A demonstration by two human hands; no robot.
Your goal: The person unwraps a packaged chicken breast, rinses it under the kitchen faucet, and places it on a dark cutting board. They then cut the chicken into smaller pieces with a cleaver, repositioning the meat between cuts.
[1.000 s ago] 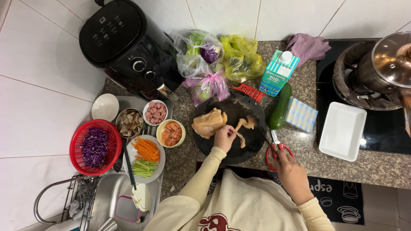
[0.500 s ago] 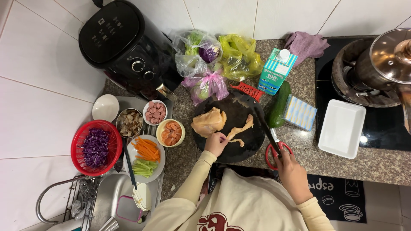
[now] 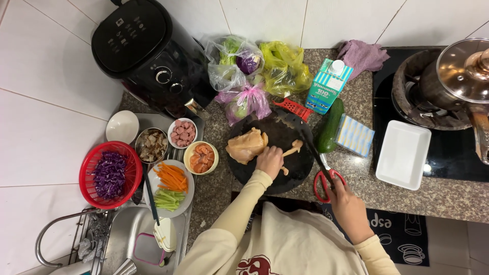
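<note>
A pale raw chicken strip (image 3: 292, 149) is lying on the round black cutting board (image 3: 265, 175), the left hand (image 3: 269, 161) pinching it. The right hand (image 3: 342, 196), just right of the board, is gripping red-handled kitchen scissors (image 3: 322, 179). One large raw chicken piece (image 3: 246, 145) is sitting uncut on the board's left side, so most cutting seems left.

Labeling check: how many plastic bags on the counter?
3, bunched by the wall: clear bag beside the air fryer, yellow bag right of it, pink bag in front. More may hide behind.

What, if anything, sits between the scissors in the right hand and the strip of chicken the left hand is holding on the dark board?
Nothing visible does. The right hand grips the red-handled scissors, whose blades lie across the dark round board toward the chicken strip. The left hand pins the strip's near end, beside the blades' line. The large chicken piece lies farther left.
</note>
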